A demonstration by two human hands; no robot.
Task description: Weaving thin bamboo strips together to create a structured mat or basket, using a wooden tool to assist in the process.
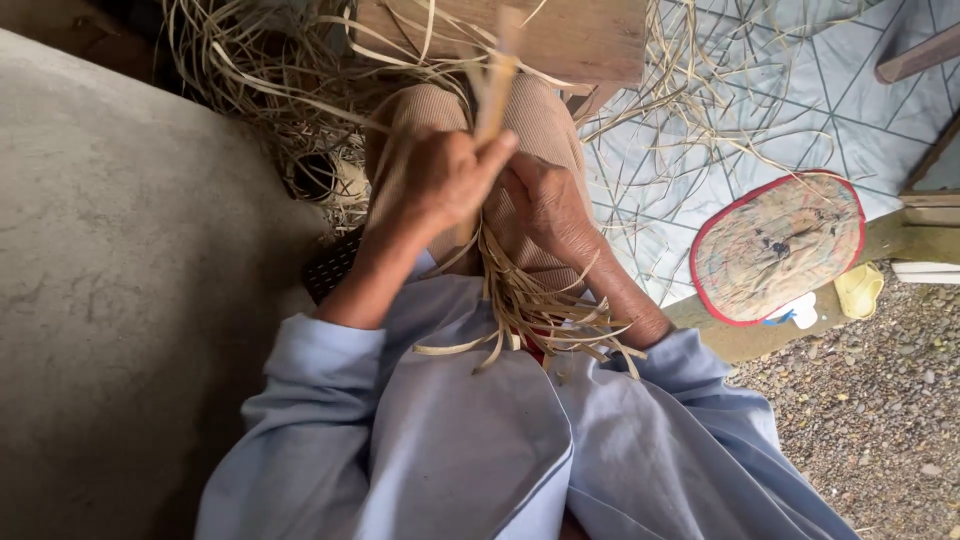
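Grey concrete fills the left of the scene, with patterned floor tiles at far right and gravel nearer. A tangle of loose strips lies far left beside a wooden block. At centre the left hand is closed around a bamboo stick, pinching it upright over the lap. Just right of it, the right hand presses down on a bundle of strips that fans toward the body; its fingers are hidden, so I cannot tell its grip. Judging from this, splitting goes best with the stick held steady and the peeled strips kept taut and even. A red-rimmed fan lies well apart, right.
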